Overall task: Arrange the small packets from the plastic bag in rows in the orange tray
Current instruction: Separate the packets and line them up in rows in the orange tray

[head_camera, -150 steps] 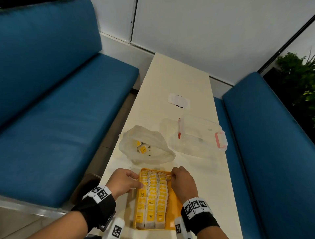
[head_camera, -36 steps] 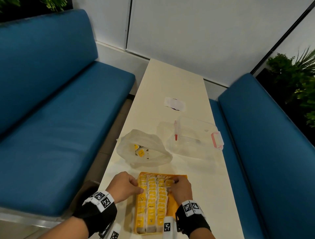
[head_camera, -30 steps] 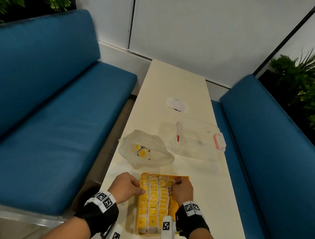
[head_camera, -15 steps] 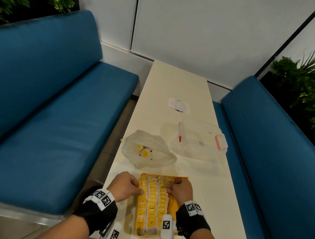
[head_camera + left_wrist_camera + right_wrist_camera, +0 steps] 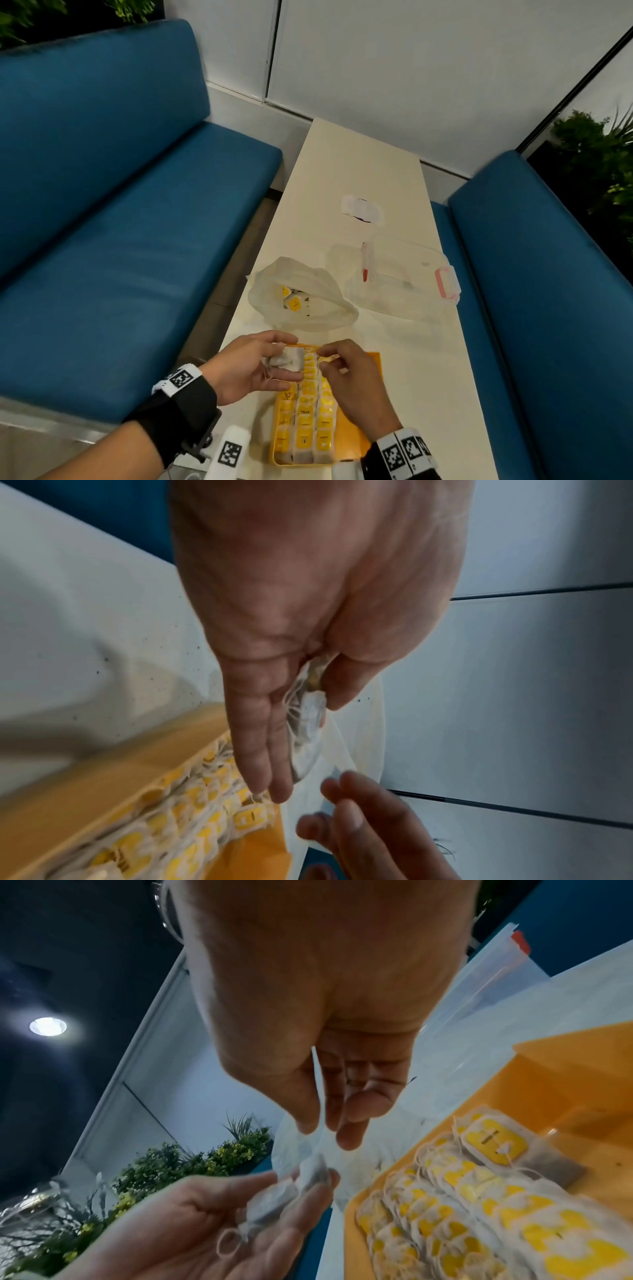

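The orange tray (image 5: 371, 368) lies at the table's near end with rows of yellow-tagged small packets (image 5: 310, 411) filling its left part. Above the tray's far left corner my left hand (image 5: 284, 356) is palm up, its thumb pressing a few white packets (image 5: 308, 723) against the fingers. My right hand (image 5: 323, 359) hovers just to the right and pinches the thin edge of one packet (image 5: 316, 1139) between thumb and forefinger. The plastic bag (image 5: 308, 308) lies beyond the tray with several packets (image 5: 294, 303) inside.
A clear lidded box (image 5: 404, 277) with a pink latch stands right of the bag. A white paper piece (image 5: 361, 209) lies farther up the narrow table (image 5: 359, 164). Blue benches (image 5: 120, 240) flank both long edges. The tray's right strip is bare.
Both hands have lifted off the rows. The left hand has turned palm up with packets in it, and the right hand now pinches one beside it.
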Motion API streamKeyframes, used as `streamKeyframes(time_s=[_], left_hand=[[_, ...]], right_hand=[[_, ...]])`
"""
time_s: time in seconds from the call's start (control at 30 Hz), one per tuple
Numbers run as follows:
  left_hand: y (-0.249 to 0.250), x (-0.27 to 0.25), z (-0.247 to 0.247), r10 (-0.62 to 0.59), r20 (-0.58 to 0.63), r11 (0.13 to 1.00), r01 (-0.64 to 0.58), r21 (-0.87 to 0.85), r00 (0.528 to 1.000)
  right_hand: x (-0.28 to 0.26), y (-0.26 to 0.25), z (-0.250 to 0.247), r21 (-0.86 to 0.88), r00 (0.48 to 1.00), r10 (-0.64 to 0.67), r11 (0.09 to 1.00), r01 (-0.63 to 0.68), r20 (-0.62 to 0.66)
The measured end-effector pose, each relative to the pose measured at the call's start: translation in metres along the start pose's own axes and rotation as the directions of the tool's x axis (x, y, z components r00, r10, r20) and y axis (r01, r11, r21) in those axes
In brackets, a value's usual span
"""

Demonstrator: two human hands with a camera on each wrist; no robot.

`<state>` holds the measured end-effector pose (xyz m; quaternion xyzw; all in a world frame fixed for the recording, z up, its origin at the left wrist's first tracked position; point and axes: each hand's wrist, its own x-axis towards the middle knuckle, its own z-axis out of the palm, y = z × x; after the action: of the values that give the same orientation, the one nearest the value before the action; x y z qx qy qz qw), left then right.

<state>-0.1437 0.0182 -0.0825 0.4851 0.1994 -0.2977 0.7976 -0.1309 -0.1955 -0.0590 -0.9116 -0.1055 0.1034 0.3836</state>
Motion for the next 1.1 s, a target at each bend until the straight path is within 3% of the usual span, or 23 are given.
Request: streamKeyframes(time_s=[0.23, 0.5, 0.73, 0.9, 1.0, 1.1], left_hand=[[-0.004, 0.001, 0.015, -0.044, 0.035, 0.999, 0.045, -0.013, 0.998], [0.0, -0.006, 0.021, -0.104, 0.12, 0.989, 0.115, -0.093, 0.987], [0.003, -0.008, 0.022, -0.096, 0.076, 0.993, 0.101, -0.062, 0.992], [0.0, -0.004, 0.015, -0.028, -0.033, 1.0, 0.028, -0.007, 0.999], [-0.001, -0.002, 0.013, 0.031, -0.08, 0.988, -0.018, 0.154, 0.996], [-0.002, -0.002, 0.016, 0.124, -0.065, 0.931, -0.093, 0.353, 0.99]], right_hand=[[-0.002, 0.002, 0.015, -0.003, 0.979, -0.183, 0.983, 0.184, 0.087], [-0.004, 0.01, 0.017, -0.164, 0.965, -0.233, 0.954, 0.251, 0.122], [-0.005, 0.016, 0.015, -0.253, 0.952, -0.305, 0.921, 0.296, 0.004], [-0.004, 0.019, 0.0, -0.16, 0.974, -0.203, 0.969, 0.186, -0.098], [-0.001, 0.018, -0.018, 0.026, 0.99, 0.003, 1.0, 0.001, -0.138], [0.002, 0.019, -0.034, 0.249, 0.988, 0.141, 0.961, -0.119, -0.071]])
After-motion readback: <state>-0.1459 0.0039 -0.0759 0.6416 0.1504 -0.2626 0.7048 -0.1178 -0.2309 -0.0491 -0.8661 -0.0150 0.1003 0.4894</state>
